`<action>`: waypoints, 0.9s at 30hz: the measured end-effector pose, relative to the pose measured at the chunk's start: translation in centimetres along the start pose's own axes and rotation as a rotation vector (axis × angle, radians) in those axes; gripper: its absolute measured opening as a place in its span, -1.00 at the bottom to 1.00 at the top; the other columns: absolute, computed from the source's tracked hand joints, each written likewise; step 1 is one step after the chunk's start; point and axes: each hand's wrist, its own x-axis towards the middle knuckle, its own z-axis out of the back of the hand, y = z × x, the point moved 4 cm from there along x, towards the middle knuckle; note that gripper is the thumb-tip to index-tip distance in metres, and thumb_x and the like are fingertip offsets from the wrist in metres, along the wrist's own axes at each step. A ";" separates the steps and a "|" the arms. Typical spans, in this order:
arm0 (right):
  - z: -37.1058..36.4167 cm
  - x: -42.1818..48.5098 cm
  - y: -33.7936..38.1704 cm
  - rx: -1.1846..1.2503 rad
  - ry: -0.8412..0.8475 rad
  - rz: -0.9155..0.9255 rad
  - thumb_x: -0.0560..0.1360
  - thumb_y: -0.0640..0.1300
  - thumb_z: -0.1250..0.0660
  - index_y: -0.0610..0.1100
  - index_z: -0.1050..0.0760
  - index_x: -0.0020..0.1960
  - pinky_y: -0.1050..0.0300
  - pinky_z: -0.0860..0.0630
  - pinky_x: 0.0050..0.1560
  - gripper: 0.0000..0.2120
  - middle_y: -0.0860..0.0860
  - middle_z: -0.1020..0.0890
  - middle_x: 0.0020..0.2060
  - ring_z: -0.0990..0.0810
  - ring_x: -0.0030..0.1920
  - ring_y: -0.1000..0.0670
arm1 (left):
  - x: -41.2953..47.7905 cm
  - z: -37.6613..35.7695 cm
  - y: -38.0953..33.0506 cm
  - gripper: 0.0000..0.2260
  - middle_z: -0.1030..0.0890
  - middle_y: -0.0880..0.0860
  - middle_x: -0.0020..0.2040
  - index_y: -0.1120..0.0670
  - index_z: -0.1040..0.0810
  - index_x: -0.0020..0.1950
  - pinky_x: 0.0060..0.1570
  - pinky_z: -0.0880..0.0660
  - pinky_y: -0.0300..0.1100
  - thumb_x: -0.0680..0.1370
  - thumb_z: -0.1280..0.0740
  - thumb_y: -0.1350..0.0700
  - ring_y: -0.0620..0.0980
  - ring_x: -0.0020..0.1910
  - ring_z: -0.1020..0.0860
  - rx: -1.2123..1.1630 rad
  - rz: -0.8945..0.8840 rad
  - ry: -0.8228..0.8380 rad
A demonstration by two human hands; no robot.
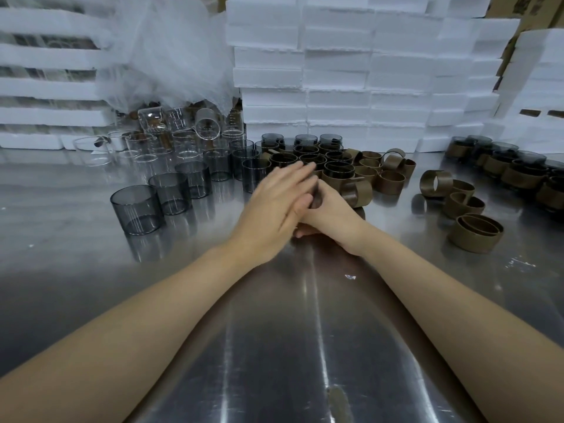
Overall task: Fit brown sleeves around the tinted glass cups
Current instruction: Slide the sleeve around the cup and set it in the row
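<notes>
Steel counter (274, 346), reflective, backed by stacked white foam trays (335, 87). At centre the right hand (331, 216) curls its fingers (319, 193) around a small dark object, apparently a tinted cup with sleeve, mostly hidden; exact identity cannot be told. Left hand (274, 209) lies flat over it, fingers extended and motion-blurred, palm down on the right hand. Bare tinted glass cups (137, 209) stand in a row to the left, well apart from the hands. Clear glasses (183, 138) cluster behind them. Sleeved cups (305, 151) grouped just beyond the hands. Loose brown sleeves (390, 175) lie beside that group, more (476, 236) to the right. Second batch of sleeved cups (512, 169) at far right edge.
</notes>
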 end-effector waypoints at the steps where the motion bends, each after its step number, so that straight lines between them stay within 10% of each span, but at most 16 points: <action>1: 0.1 0.0 0.2 -0.122 -0.033 0.060 0.49 -0.29 -0.38 -0.24 -0.33 0.32 0.16 -0.61 -0.17 -0.56 -0.19 -0.61 0.04 -0.66 -0.11 -0.10 | -0.1 -0.4 -0.5 -0.59 -0.36 0.04 0.50 0.17 -0.42 0.44 0.54 -0.02 -0.05 0.66 -0.05 0.05 -0.01 0.54 -0.19 0.044 -0.040 0.043; 8: -0.3 -1.1 1.1 -0.533 -0.195 0.272 0.23 0.06 -0.35 -0.04 -0.33 -0.07 0.07 -0.52 -0.36 -0.65 0.00 -0.60 -0.40 -0.58 -0.40 0.04 | -0.4 -0.9 0.6 -0.46 0.13 -0.05 0.61 0.08 0.06 0.60 0.39 0.18 -0.52 0.67 0.02 -0.08 -0.23 0.53 0.14 -0.050 0.197 0.041; 11: -0.6 -1.3 1.1 -0.623 -0.144 0.336 0.26 -0.07 -0.49 0.09 -0.23 -0.18 0.16 -0.41 -0.36 -0.59 0.05 -0.54 -0.40 -0.52 -0.37 0.10 | -0.8 -0.7 1.6 -0.47 -0.12 -0.05 0.60 0.02 -0.01 0.61 0.28 -0.01 -0.61 0.68 0.00 -0.11 -0.23 0.50 -0.11 -0.255 0.380 -0.048; 15: -1.0 -1.5 1.2 -0.635 -0.107 0.336 0.24 -0.05 -0.48 0.10 -0.21 -0.16 0.11 -0.44 -0.32 -0.57 0.08 -0.55 -0.35 -0.52 -0.35 0.13 | -1.0 -0.2 2.6 -0.67 -0.55 -0.09 0.22 -0.13 -0.38 0.42 0.28 -0.39 -0.23 0.69 -0.04 -0.10 -0.12 0.23 -0.50 -0.569 0.534 -0.161; 19: -1.2 -1.6 1.3 -0.347 -0.002 0.300 0.23 -0.24 -0.37 -0.02 -0.27 -0.05 0.19 -0.42 -0.34 -0.60 0.07 -0.48 -0.28 -0.47 -0.32 0.15 | -0.5 -1.3 2.6 -0.74 -0.61 0.03 0.03 -0.01 -0.50 0.24 0.11 -0.53 -0.04 0.67 -0.13 -0.06 -0.02 0.01 -0.59 -1.082 0.686 -0.150; 23: -1.2 -1.4 1.2 -0.202 0.014 0.226 0.23 -0.34 -0.27 -0.04 -0.27 0.24 0.07 -0.49 -0.15 -0.39 -0.05 -0.48 -0.07 -0.51 -0.09 0.04 | -0.4 -2.0 2.3 -0.58 -0.63 0.13 -0.04 0.17 -0.51 0.27 -0.13 -0.56 -0.17 0.61 -0.19 -0.12 0.01 -0.12 -0.61 -1.138 0.690 -0.021; 27: -1.0 -1.2 1.2 -0.318 -0.131 0.209 0.38 -0.44 -0.19 0.02 -0.02 0.54 0.13 -0.47 0.17 -0.17 0.00 -0.45 0.17 -0.51 0.14 0.01 | -0.5 -2.4 2.7 -0.58 -0.69 0.05 0.09 0.06 -0.60 0.18 0.07 -0.58 -0.16 0.57 -0.21 -0.21 -0.02 0.13 -0.64 -1.087 0.713 0.046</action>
